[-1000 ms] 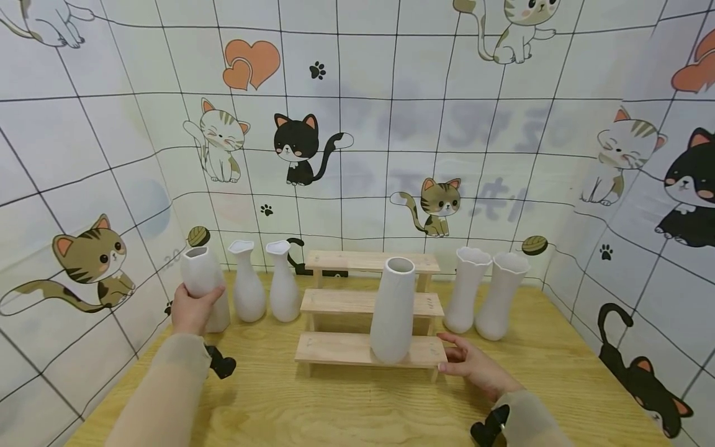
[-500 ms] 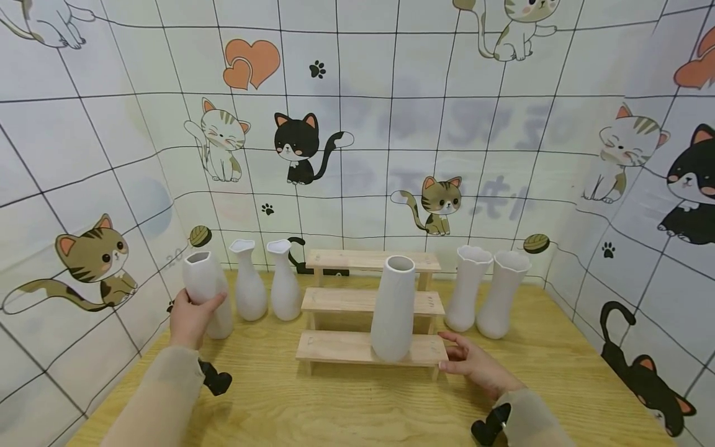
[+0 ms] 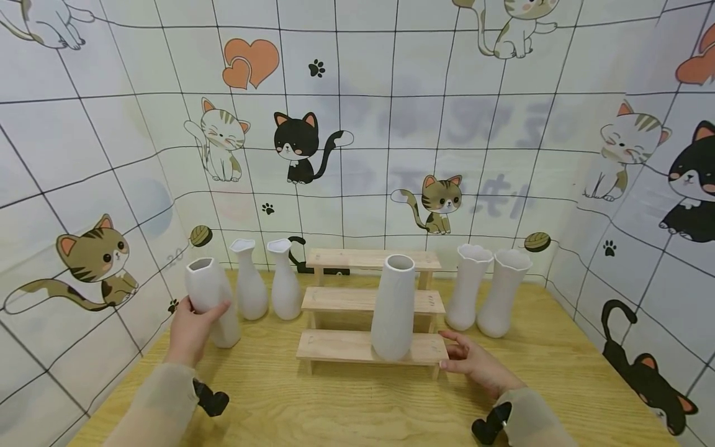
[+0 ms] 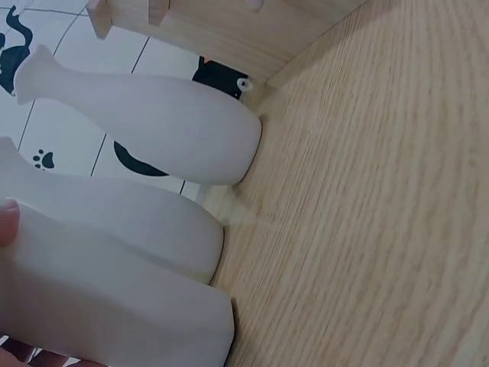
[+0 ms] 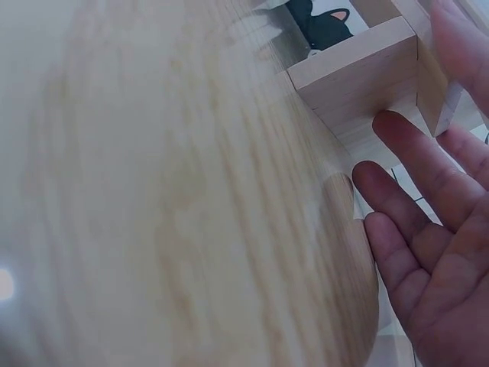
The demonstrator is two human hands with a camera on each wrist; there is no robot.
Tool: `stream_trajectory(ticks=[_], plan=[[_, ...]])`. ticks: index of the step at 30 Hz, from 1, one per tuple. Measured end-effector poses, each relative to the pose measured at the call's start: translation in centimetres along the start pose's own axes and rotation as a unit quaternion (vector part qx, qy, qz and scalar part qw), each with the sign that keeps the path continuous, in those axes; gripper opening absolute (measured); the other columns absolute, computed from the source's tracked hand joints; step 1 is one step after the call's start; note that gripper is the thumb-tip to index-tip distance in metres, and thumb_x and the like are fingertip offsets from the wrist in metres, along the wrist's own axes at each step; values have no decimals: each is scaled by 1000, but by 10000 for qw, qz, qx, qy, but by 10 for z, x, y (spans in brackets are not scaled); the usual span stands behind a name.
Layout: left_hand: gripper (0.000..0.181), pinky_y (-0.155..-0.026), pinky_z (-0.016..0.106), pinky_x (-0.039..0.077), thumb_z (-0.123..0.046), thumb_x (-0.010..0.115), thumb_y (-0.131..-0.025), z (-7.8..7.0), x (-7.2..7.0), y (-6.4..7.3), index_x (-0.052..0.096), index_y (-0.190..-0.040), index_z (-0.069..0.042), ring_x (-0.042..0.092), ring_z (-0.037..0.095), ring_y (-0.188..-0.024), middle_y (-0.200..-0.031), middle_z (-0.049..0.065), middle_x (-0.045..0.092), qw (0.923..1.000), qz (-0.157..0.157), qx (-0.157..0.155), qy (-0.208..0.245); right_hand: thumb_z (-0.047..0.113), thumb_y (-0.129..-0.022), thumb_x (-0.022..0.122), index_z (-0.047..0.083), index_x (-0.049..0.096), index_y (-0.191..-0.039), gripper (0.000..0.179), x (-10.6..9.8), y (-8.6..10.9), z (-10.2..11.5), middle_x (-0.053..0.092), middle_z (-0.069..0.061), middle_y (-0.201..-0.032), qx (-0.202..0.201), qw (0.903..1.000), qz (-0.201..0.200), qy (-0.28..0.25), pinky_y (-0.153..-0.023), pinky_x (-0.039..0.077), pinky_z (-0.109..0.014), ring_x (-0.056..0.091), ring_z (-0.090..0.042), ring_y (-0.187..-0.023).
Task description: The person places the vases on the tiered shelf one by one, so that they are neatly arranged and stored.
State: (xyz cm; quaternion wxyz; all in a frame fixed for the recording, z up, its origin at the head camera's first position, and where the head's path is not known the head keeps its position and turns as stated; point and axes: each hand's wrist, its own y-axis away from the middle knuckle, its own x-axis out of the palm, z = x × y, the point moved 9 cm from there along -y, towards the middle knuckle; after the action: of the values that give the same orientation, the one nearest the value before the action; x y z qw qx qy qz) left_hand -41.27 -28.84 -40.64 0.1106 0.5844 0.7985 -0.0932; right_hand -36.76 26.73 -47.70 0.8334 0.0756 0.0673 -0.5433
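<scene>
On the left, my left hand (image 3: 192, 332) grips a white faceted vase (image 3: 209, 285) round its body, thumb on the near side. The vase leans slightly, its base low at the tabletop; in the left wrist view a thumb tip (image 4: 8, 222) shows on it. My right hand (image 3: 475, 365) holds the right end of a three-step wooden stand (image 3: 335, 347) at its lowest step, thumb in front and index finger behind. In the right wrist view the other fingers (image 5: 412, 157) lie loosely bent beside the stand's side. A tall white tapered vase (image 3: 393, 310) stands upright on that step, right of its middle.
Two white narrow-necked vases (image 3: 251, 292) (image 3: 286, 292) stand between the held vase and the stand. Two white vases with wavy rims (image 3: 468, 288) (image 3: 503, 295) stand behind my right hand. Cat-patterned walls (image 3: 363, 124) enclose the wooden table (image 3: 357, 410).
My left hand has moved the faceted vase slightly right and toward me, tilting it a little. The right hand keeps its place on the stand.
</scene>
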Motion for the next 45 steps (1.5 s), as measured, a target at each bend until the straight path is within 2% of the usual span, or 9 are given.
stream_trajectory(ticks=[7,17,25,35,45], plan=[[104,-104,59,31,-46,73,-83,-6,1,13,10,-153,-3,32,41,-134,-152,23,26,9998,52,208,60,13,-92,66,-6,11,-150,82,0,0,0,47,-28,-136,49,10000,-54,38,-97,40,-44,53,-26,-117],[99,-103,59,33,-47,71,-84,-25,14,35,16,-150,1,37,41,-130,-147,25,32,9983,447,370,-109,12,-92,66,-6,12,-150,82,0,0,1,49,-27,-134,2,10000,-67,38,-95,42,-40,55,-24,-115],[95,-104,56,33,-42,74,-84,-48,31,48,18,-151,-3,39,37,-128,-144,21,35,9953,762,579,106,12,-91,67,-7,13,-149,81,-1,0,0,49,-27,-134,-21,9999,-95,33,-95,42,-38,56,-22,-113],[90,-103,54,35,-38,77,-81,-68,55,61,27,-147,-3,42,36,-127,-141,19,39,9910,1107,652,376,13,-91,68,-6,13,-150,83,-1,0,-2,48,-29,-135,73,9999,-124,26,-101,32,-57,54,-28,-117],[83,-101,54,37,-29,77,-84,-87,79,74,28,-146,-4,43,35,-126,-140,18,40,9834,1504,782,649,14,-92,67,-5,12,-151,83,-2,-1,-5,49,-27,-134,132,9998,-134,-4,-100,34,-55,54,-29,-117]])
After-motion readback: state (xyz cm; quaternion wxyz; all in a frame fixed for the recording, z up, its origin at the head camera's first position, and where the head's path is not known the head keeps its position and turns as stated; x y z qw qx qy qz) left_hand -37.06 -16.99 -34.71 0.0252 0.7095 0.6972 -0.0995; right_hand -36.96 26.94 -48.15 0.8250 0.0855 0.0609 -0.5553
